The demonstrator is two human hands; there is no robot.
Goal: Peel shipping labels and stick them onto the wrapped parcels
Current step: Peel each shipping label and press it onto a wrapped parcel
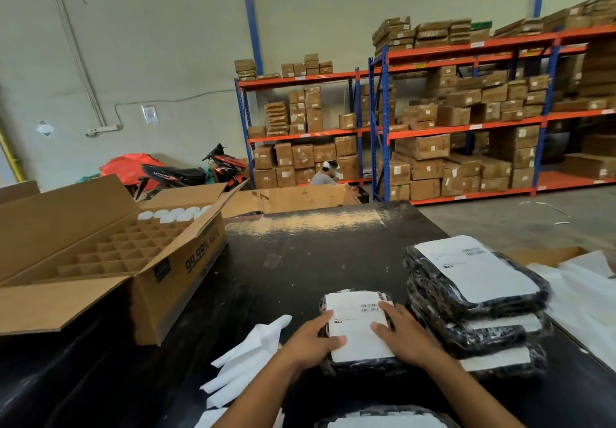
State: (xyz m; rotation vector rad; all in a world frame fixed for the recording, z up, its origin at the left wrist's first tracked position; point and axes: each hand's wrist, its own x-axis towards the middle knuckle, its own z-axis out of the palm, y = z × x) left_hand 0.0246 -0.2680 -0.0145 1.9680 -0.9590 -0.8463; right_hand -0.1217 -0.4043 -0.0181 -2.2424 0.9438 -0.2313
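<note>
Parcel (360, 364): black wrapped packet lying flat on the dark table (300, 261), just left of the stack of labelled parcels (476, 307); its long axis runs away from the person, tilted slightly to the right at the far end.
Shipping label (358, 327): white sheet lying on the parcel's top face, long axis along the parcel's; barcodes sit at its far right corner.
Left hand (310, 341): palm down on the parcel's left edge, fingers straight and spread, thumb tip pressing on the label; forearm comes in from the lower left of the parcel.
Right hand (405, 334): palm down on the parcel's right side, fingers extended flat, fingertips toward the barcodes, thumb on the label; forearm comes in from the lower right of the parcel.
Stack of labelled parcels: three black packets piled, each with a white label up, touching or nearly touching the parcel's right side.
Backing papers (246, 361): white strips lying loose on the table, just left of the parcel.
Cardboard box (126, 261): open, with divider cells and white caps at its far end, well left of the parcel.
</note>
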